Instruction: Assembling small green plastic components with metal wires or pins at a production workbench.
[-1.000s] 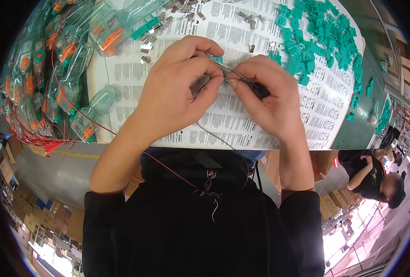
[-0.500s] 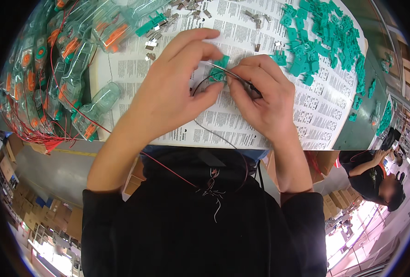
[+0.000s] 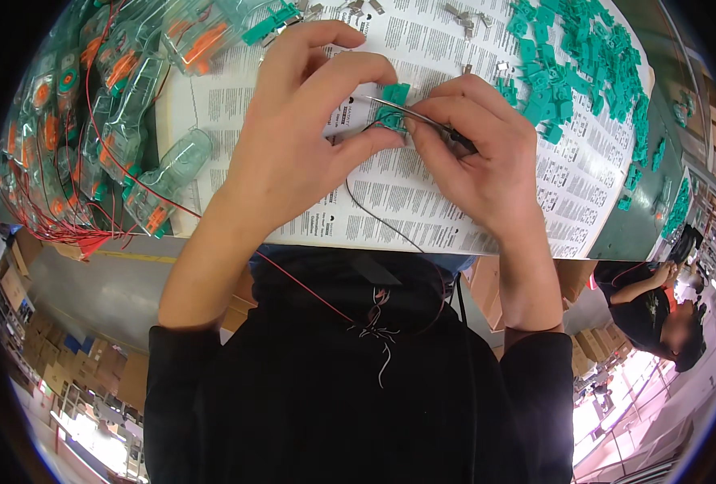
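Between the thumb and forefinger of my left hand [image 3: 293,133] sits a small green plastic part [image 3: 396,93], partly covered by the fingers. My right hand [image 3: 487,149] is closed around slim metal tweezers [image 3: 421,118] with a dark grip. Their pointed end reaches left across the green part. A thin black wire [image 3: 384,219] runs from the part, passes below my left thumb and hangs over the table edge to my lap. How the wire sits inside the part is hidden by my fingers.
Clear plastic housings with orange pieces [image 3: 205,48] and red wires [image 3: 60,230] crowd the left. Green parts [image 3: 576,73] are heaped at the right on printed paper [image 3: 342,230]. Small metal clips [image 3: 463,16] lie at the back. Another person [image 3: 648,298] is at far right.
Both hands, with the green part and the tweezers, have shifted slightly right in the view. The grips stay the same.
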Action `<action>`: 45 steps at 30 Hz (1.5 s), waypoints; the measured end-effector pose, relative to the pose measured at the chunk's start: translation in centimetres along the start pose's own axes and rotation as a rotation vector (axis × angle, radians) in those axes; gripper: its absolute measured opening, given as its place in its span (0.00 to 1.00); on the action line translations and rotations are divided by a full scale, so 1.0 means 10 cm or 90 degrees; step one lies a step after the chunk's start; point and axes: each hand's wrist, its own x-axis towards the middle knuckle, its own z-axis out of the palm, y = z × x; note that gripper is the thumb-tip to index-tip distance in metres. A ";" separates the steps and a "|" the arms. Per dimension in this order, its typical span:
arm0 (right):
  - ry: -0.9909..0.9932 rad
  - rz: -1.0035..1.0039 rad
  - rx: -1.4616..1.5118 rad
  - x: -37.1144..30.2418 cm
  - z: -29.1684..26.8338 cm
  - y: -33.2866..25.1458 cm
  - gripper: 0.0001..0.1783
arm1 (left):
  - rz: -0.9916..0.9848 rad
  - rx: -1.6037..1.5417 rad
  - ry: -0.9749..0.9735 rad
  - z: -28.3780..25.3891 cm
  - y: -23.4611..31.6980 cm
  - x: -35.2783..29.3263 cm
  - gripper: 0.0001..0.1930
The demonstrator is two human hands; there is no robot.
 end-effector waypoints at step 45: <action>-0.141 0.025 -0.053 0.13 -0.46 -0.21 0.11 | -0.182 0.207 0.154 0.31 0.23 -0.21 0.07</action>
